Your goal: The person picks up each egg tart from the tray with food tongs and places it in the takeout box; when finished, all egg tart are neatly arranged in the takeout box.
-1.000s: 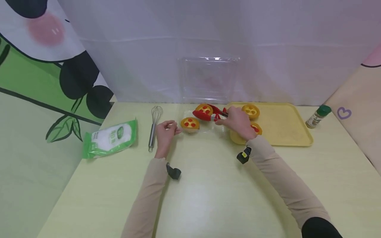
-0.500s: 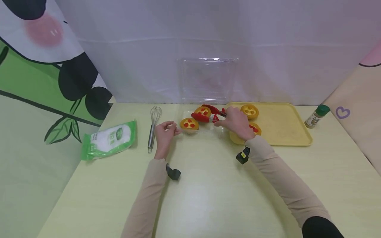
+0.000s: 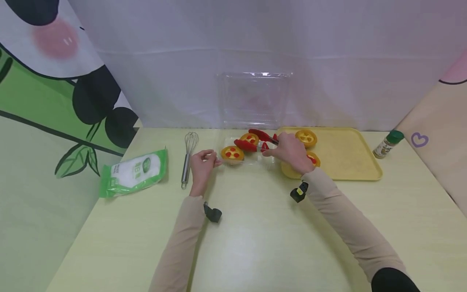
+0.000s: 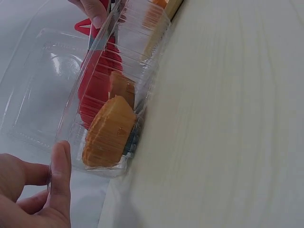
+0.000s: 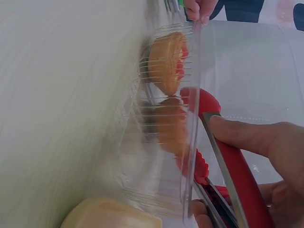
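Head: left hand point(image 3: 202, 165), beside the whisk point(image 3: 186, 165), pinches the container point(image 3: 260, 158) by its rim.

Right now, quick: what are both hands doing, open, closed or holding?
Left hand: pinching the edge of the clear rectangular plastic box.
Right hand: holding the red-and-silver metal tongs.

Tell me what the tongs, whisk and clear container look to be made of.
Tongs: grey strips with a metallic sheen, likely steel; solid red tips and grips suggest silicone or plastic.
Whisk: probably polished steel, from its silvery, shiny handle and thin wires.
Container: thin, glossy plastic, by its see-through ribbed walls and bright glints.
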The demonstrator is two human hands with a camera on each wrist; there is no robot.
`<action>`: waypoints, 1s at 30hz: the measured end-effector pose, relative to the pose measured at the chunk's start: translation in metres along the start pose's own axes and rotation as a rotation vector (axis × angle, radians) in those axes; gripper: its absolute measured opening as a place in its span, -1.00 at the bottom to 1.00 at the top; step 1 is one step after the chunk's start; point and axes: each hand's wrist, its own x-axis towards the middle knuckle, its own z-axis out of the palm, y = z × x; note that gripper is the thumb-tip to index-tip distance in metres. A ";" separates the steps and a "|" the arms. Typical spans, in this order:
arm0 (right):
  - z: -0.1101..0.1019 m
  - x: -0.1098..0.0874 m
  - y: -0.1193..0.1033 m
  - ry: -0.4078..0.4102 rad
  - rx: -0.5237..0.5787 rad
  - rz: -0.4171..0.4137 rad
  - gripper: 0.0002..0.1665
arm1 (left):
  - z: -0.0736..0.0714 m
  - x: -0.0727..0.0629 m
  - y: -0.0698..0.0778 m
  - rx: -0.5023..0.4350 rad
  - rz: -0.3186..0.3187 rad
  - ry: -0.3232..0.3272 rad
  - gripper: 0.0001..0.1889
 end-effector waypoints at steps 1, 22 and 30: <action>-0.001 0.000 0.000 -0.003 0.002 0.010 -0.44 | 0.000 0.000 0.000 -0.004 0.001 -0.002 -0.71; -0.005 -0.009 0.015 0.019 0.086 -0.032 -0.42 | -0.001 0.002 -0.002 0.008 0.015 -0.016 -0.70; -0.010 -0.014 0.030 0.011 0.187 -0.065 -0.44 | -0.004 0.002 -0.002 0.006 0.004 -0.018 -0.70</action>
